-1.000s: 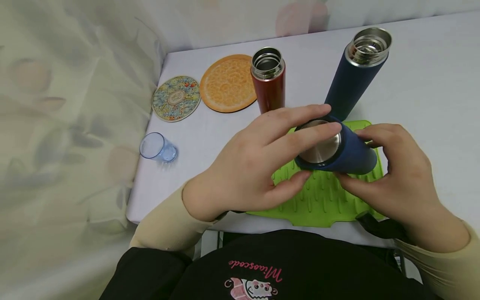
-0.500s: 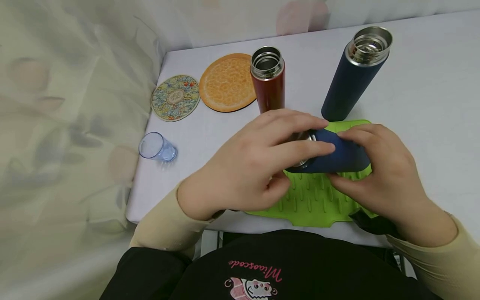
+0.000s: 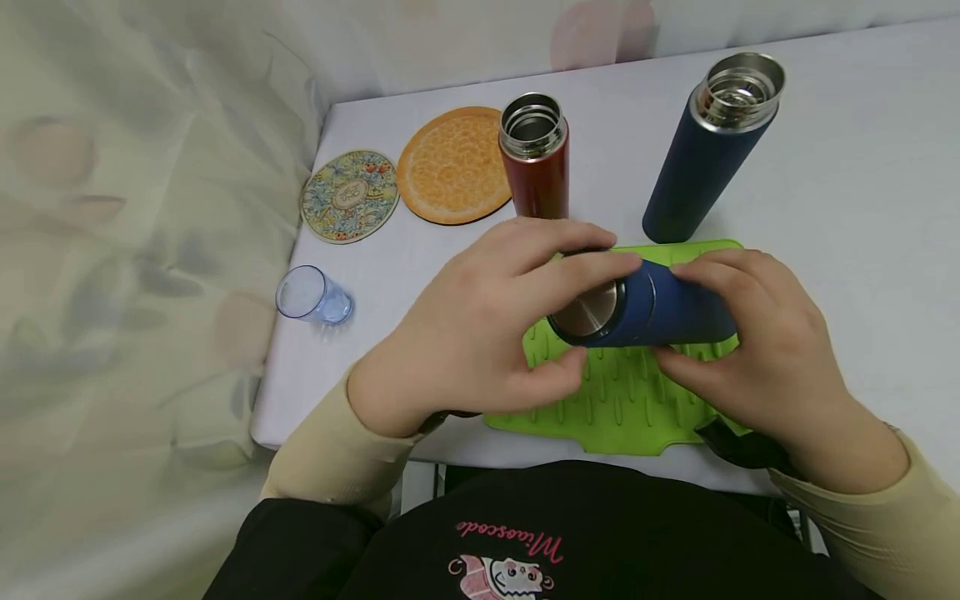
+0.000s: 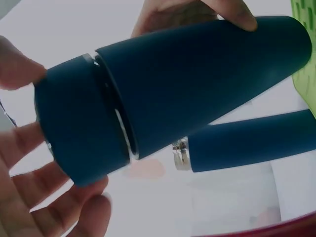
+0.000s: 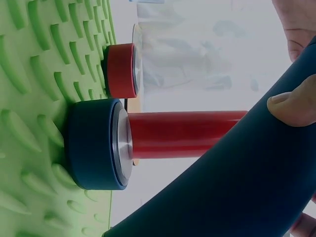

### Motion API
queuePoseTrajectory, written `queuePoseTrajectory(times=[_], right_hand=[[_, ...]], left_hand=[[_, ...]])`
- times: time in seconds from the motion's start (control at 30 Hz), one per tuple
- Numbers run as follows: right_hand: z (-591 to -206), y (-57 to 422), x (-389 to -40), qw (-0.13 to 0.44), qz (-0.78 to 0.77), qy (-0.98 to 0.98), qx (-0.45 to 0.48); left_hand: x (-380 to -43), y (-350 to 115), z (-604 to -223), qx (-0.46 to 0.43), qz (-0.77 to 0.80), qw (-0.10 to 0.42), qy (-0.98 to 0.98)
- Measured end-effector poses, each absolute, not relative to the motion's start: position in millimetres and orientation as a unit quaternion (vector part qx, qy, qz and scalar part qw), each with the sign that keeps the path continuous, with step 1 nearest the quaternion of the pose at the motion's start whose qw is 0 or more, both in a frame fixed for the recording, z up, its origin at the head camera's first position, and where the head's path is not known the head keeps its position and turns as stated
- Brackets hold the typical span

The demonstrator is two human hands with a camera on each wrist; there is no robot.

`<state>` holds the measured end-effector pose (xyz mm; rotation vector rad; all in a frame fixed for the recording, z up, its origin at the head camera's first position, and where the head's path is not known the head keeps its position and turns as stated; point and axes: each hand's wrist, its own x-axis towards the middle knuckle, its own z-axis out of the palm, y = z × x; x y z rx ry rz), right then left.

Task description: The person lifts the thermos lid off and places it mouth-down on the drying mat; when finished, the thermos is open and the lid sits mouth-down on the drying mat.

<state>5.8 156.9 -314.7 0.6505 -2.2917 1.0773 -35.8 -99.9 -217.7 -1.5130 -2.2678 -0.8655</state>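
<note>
Above the green mat (image 3: 626, 417), a blue vacuum flask (image 3: 693, 304) is held tilted, its lidded end toward the left. My left hand (image 3: 480, 325) grips the flask's blue lid (image 3: 592, 312), which has a silver disc on top. In the left wrist view the thumb and fingers surround this lid (image 4: 81, 118), and a narrow gap shows between it and the body. Around the flask body is my right hand (image 3: 780, 350), thumb below and fingers above. The right wrist view shows a second blue lid (image 5: 94, 143) and a red lid (image 5: 121, 71) on the mat.
A lidless red flask (image 3: 536, 179) stands behind my left hand. Farther right is a taller lidless dark blue flask (image 3: 705, 167). An orange round board (image 3: 457, 167), a patterned round mat (image 3: 351, 196) and a small blue glass (image 3: 318, 296) occupy the left side.
The held flask has shifted left and turned more sideways, and the seam below its lid now shows. My left fingers curled inward half a second ago and have since spread around the lid again.
</note>
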Motion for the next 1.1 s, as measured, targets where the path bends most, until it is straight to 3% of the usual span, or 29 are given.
queuePoseTrajectory(times=[0.2, 0.47, 0.7, 0.83, 1.0, 1.1], right_hand=[[-316.7, 155.8, 5.9, 0.261, 0.393, -0.848, 0.241], [-319.5, 156.8, 5.3, 0.261, 0.395, -0.848, 0.239], [-322.2, 156.8, 5.8, 0.257, 0.393, -0.851, 0.238], [-323.3, 156.8, 6.7, 0.259, 0.392, -0.851, 0.236], [-324.4, 156.8, 7.6, 0.253, 0.383, -0.855, 0.242], [-324.8, 156.9, 7.3, 0.257, 0.377, -0.856, 0.242]], left_hand=[[-36.7, -101.4, -223.5, -0.463, -0.251, 0.196, -0.827], [-40.4, -104.9, -217.9, -0.585, -0.302, 0.089, -0.747], [-40.5, -106.7, -218.3, -0.581, -0.301, 0.08, -0.752], [-39.5, -108.7, -220.2, -0.542, -0.281, 0.107, -0.785], [-39.4, -106.7, -225.3, -0.496, -0.236, 0.178, -0.817], [-40.2, -106.2, -226.2, -0.489, -0.236, 0.189, -0.818]])
